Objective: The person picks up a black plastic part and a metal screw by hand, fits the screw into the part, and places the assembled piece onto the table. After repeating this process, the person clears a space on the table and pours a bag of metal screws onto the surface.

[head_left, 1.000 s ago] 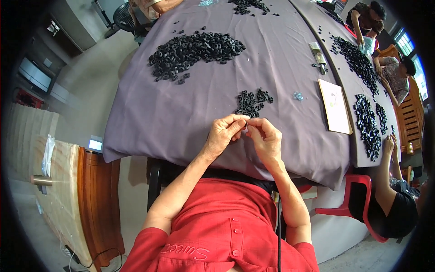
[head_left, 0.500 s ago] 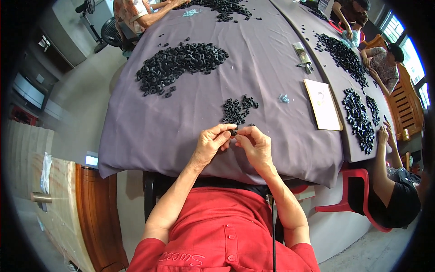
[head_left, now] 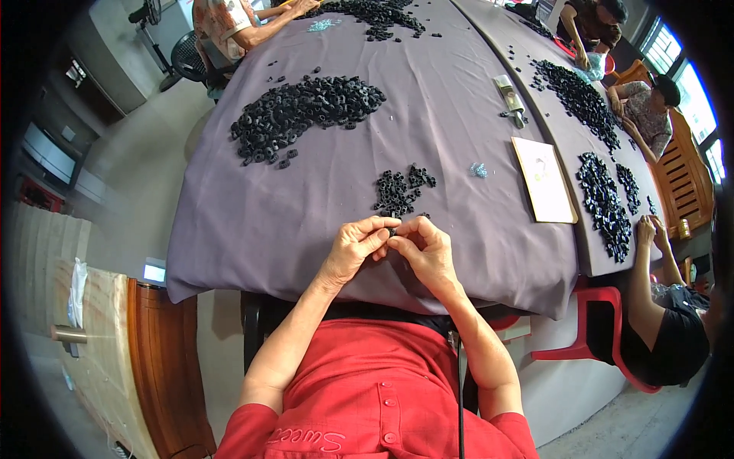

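My left hand (head_left: pixel 353 246) and my right hand (head_left: pixel 427 251) meet over the near part of the table. Between their fingertips is a small black part (head_left: pixel 392 231), mostly covered by the fingers. The left thumb and forefinger pinch it, while the right thumb and fingers press against its other side. Just beyond the fingertips lies a small pile of black ring-like parts (head_left: pixel 394 191). A larger heap of black round parts (head_left: pixel 306 111) spreads out at the far left. Right of the small pile sits a little cluster of pale blue bits (head_left: pixel 479 170).
A purple-grey cloth (head_left: pixel 252 222) covers the table. To the right lie a pale board (head_left: pixel 544 180) and a tube (head_left: pixel 509 96). Further heaps of black parts (head_left: pixel 604 203) rest along the right side, where several people sit. Another person (head_left: pixel 229 27) works at the far left.
The right thumb and fingers have shifted slightly left and closed in on the black part, which is now more covered. The left hand has barely moved.
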A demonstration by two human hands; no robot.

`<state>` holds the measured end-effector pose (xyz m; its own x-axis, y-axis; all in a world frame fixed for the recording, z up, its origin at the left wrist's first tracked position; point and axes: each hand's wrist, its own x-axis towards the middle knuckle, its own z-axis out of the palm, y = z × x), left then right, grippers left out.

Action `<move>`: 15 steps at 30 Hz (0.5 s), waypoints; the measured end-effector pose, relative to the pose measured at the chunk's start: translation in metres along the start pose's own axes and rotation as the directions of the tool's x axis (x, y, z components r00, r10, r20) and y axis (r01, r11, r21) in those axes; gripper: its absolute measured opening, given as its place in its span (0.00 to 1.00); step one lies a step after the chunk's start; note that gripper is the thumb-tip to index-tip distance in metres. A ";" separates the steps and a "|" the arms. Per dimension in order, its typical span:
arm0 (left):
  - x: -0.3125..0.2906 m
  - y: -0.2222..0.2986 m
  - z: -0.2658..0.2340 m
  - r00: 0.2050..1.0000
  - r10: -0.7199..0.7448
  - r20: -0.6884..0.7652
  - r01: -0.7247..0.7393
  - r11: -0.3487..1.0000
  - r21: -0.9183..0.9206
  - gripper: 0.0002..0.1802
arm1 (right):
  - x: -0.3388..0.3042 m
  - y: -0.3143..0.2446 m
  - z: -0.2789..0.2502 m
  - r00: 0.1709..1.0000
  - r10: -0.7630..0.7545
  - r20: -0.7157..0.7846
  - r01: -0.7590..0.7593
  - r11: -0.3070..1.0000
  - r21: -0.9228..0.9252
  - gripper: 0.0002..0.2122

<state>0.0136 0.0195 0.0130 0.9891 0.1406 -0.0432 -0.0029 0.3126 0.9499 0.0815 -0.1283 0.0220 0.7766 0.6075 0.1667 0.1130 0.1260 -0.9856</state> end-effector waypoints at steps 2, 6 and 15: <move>0.001 -0.003 -0.002 0.999 0.019 -0.031 -0.019 1.000 0.005 0.11 | 0.000 0.000 0.002 1.000 -0.020 0.000 0.020 0.998 -0.055 0.04; 0.002 -0.005 -0.003 0.999 0.024 -0.029 -0.025 0.998 -0.057 0.12 | 0.000 0.003 0.003 0.998 -0.046 -0.030 0.041 0.985 -0.170 0.04; 0.001 -0.006 -0.006 1.000 0.006 -0.025 -0.009 0.991 -0.135 0.12 | -0.002 0.001 0.001 0.997 -0.078 -0.012 0.073 0.973 -0.219 0.02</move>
<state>0.0134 0.0231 0.0059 0.9850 0.1663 -0.0454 -0.0321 0.4354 0.8997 0.0790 -0.1285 0.0202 0.7726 0.5867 0.2424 0.3026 -0.0047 -0.9531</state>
